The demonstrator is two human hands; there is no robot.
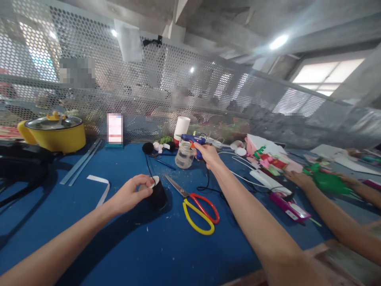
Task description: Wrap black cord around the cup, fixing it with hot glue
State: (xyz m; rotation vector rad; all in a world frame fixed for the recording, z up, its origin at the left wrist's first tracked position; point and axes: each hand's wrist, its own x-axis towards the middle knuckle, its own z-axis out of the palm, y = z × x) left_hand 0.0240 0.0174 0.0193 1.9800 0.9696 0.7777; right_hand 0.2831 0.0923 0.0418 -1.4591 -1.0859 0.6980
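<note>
My left hand pinches a small white disc and presses it onto a black round object on the blue table. My right hand is stretched far forward, closed round the handle of a blue glue gun. The gun rests over a clear glass jar. Between my arms lie scissors with one red and one yellow handle.
A yellow pot with a lid stands at the back left, with a white cup and a perforated metal screen behind. At right, another person's hands hold green craft material. White cables and a power strip cross the table.
</note>
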